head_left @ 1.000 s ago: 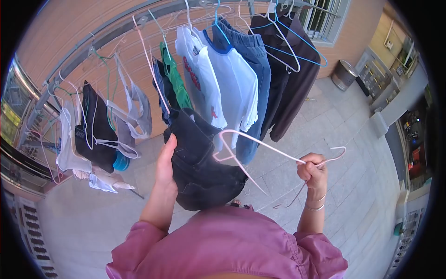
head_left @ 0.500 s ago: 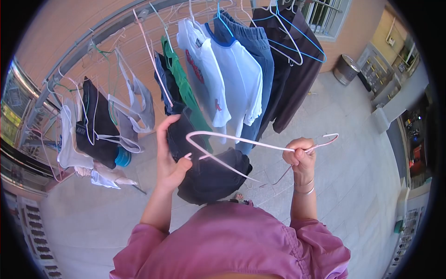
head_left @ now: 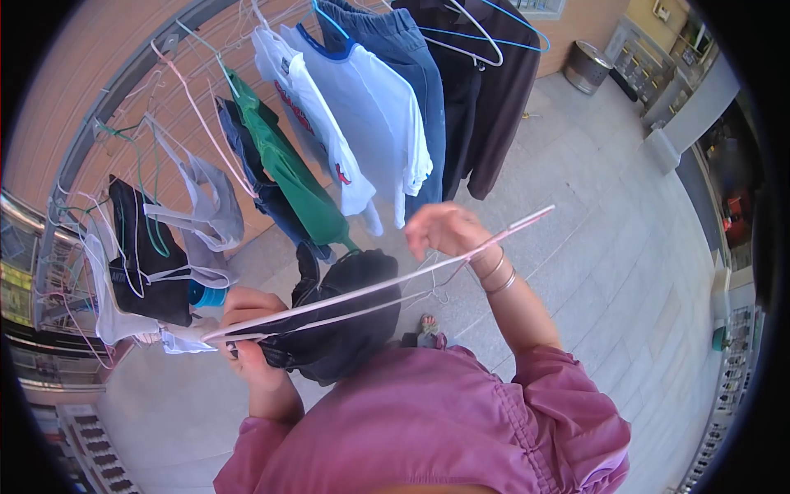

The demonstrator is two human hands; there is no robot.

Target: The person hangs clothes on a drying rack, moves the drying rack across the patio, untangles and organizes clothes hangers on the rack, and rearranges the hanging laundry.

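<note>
Pale tiled floor (head_left: pixel 609 247) is spread beneath a grey rail (head_left: pixel 171 37), with a metal drum (head_left: pixel 587 66) set near the wall at the upper right. From the rail are hung, among other garments, a green garment (head_left: pixel 288 156), a white printed shirt (head_left: pixel 304 107), a pale top (head_left: pixel 366 107) with a blue collar, blue jeans (head_left: pixel 411 62) and a dark brown garment (head_left: pixel 502 107); farther left, a grey strapped garment (head_left: pixel 210 198) and a dark garment with lettering (head_left: pixel 152 263) are seen. At the front of a pink top (head_left: pixel 387 420), a bunched black garment (head_left: pixel 354 313) is held by its left side in the left hand (head_left: pixel 251 337), whose grip is pressed together on the cloth between fingers and thumb. Across the black garment a pinkish-white hanger (head_left: pixel 354 288) is stretched, seen nearly edge-on; its left end is placed at the left hand, though whether it is pinched there too cannot be told. By its other end the right hand (head_left: pixel 448 230) is raised, its grip loose, with fingers curled and nothing seen between them; 2 bracelets (head_left: pixel 499 276) are worn on that arm, just below where the hanger is crossed by the wrist. Near the middle, a sandalled foot (head_left: pixel 429 323) is seen on the floor.
</note>
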